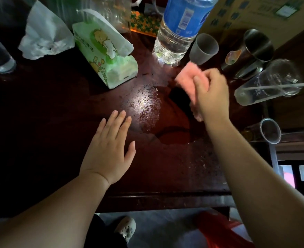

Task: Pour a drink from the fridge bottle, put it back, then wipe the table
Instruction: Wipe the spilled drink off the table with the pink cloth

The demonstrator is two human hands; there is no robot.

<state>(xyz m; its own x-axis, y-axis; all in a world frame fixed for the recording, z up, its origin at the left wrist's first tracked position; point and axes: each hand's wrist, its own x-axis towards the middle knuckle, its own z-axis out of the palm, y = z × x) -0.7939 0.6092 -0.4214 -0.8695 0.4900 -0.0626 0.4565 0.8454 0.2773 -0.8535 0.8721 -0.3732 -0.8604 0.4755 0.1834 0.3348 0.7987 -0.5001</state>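
Cloth (187,76): pink, soft, light, bunched in my right hand (210,97) | left hand (110,149) flat, fingers straight | wet table (147,108): wipe centre.

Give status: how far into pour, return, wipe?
Done: cannot confirm the pour or return; a bottle stands on the table. In hand: the right hand grips a pink cloth by the wet patch, left hand open beside it. Left: the patch glistens, not yet wiped.
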